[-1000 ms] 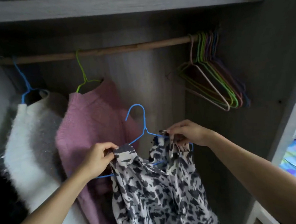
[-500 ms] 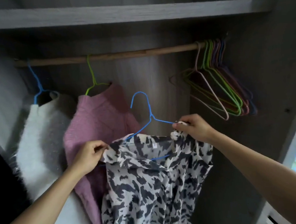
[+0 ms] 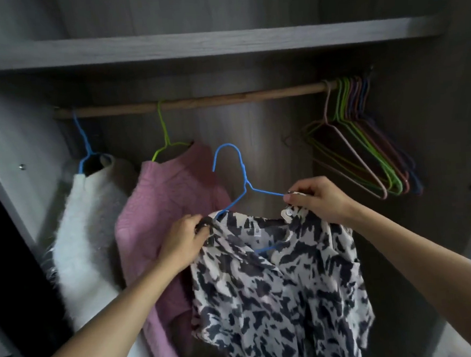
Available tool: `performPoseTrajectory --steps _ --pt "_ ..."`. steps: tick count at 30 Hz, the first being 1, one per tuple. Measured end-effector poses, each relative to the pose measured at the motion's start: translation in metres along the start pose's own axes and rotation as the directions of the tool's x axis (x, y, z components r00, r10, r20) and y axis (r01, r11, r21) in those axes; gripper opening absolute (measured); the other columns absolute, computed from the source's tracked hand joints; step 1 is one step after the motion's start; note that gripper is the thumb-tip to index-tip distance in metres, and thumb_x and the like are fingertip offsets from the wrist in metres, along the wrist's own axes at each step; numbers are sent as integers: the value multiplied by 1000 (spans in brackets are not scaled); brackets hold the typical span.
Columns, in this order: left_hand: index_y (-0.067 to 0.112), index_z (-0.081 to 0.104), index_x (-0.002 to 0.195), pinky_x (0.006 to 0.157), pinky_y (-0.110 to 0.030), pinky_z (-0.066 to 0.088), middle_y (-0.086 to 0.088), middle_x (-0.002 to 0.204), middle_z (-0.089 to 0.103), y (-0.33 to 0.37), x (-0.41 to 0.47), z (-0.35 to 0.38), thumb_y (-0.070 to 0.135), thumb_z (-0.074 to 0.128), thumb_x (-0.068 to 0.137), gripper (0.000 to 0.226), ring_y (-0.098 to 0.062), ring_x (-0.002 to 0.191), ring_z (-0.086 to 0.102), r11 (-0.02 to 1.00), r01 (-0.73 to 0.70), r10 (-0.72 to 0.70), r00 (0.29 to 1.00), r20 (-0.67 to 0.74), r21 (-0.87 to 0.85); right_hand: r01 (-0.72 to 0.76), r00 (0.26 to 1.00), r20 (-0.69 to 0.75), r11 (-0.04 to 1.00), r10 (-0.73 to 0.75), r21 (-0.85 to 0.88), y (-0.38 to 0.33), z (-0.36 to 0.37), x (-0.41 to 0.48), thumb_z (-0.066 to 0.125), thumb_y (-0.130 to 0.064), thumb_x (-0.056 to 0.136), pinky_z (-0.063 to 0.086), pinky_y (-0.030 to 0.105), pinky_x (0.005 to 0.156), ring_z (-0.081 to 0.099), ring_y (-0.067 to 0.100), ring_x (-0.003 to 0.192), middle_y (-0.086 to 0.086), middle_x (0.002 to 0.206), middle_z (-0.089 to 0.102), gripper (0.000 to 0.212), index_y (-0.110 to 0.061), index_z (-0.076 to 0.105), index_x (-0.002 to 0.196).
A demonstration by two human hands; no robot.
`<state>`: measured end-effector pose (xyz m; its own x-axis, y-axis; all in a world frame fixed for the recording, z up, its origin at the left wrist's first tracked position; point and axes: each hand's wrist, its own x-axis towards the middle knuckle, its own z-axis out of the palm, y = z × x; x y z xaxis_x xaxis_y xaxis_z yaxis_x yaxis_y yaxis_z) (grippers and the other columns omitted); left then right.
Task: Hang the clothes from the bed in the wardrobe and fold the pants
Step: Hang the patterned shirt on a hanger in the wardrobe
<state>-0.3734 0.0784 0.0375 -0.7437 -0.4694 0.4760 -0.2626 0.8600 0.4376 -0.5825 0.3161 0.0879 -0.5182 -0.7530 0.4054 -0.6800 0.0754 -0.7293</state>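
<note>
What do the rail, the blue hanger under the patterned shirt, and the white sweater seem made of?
Rail: likely bare wood; brown, matte, slightly uneven.
Blue hanger under the patterned shirt: thin wire, probably coated metal; smooth, even colour.
White sweater: fluffy knit; fibres stand off its outline.

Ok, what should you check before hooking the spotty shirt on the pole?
1. Grip on the spotty shirt by the left hand and right hand: ok.
2. Shirt fully seated on the blue hanger: cannot tell, the hands cover its ends.
3. Hanger hook free of cloth: ok.
4. Hook over the pole: not ok, it is below it.
5. Bare gap on the pole between pink sweater and spare hangers: ok.
</note>
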Motion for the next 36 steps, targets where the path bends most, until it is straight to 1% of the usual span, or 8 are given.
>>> performPoseTrajectory --steps 5,9,12,17,19,22,26,36 --pt "9 58 71 51 -33 36 9 57 53 24 0 6 33 52 83 28 -13 51 51 973 -65 80 995 59 -222 22 1000 18 856 -15 -517 -22 -3 1 61 -59 86 40 36 59 52 10 60 -5 58 53 44 -22 52 63" --pt "25 63 85 61 -21 43 10 72 62 20 13 -4 33 72 83 12 1 63 54 922 -12 28 999 35 -386 58 994 -60 895 -94 -442 -24 2 8 53 -54 92 42 38 59 51 13 57 -3 52 50 48 -17 53 61" --pt "27 55 116 77 -13 46 8 99 64 5 7 -15 24 85 71 54 4 82 60 831 141 -176 984 -15 -539 64 984 -135 945 -112 -322 -11 -10 9 58 -45 93 43 41 59 45 10 54 -6 51 45 41 -20 52 61" --pt "7 49 123 45 -23 50 -9 66 63 1 -2 -8 -8 68 81 48 -15 44 56 631 385 -365 913 180 -674 98 988 -104 980 -117 -173 -18 -16 8 63 -27 94 40 31 58 45 9 57 -4 62 49 19 -13 62 81" --pt "4 50 127 48 -21 49 -8 70 63 -3 4 -12 -5 67 83 48 -13 51 57 619 359 -410 906 103 -698 46 996 -68 994 -53 -97 -20 -16 5 61 -26 96 42 30 51 44 10 52 -1 60 46 21 -9 64 84" --pt "32 39 126 71 -23 49 -7 88 67 11 2 -15 5 78 75 69 -13 77 63 606 343 -357 924 141 -717 -22 998 -54 1000 23 18 -25 -15 4 60 -24 96 37 21 41 37 9 45 2 59 40 24 -2 66 90" --pt "25 49 110 58 -20 51 -1 67 64 29 2 11 -11 76 71 59 -12 58 60 595 320 -412 909 63 -737 -90 996 4 994 90 68 -35 -17 10 63 -21 95 31 16 39 31 5 42 -5 54 38 21 -2 69 90" --pt "3 64 116 69 -24 39 -11 83 67 5 49 -25 -3 61 81 36 -20 77 58 931 251 -326 898 -296 -264 -391 912 23 852 409 349 -56 -45 39 58 -8 94 52 28 61 64 22 67 15 81 68 17 0 71 87"
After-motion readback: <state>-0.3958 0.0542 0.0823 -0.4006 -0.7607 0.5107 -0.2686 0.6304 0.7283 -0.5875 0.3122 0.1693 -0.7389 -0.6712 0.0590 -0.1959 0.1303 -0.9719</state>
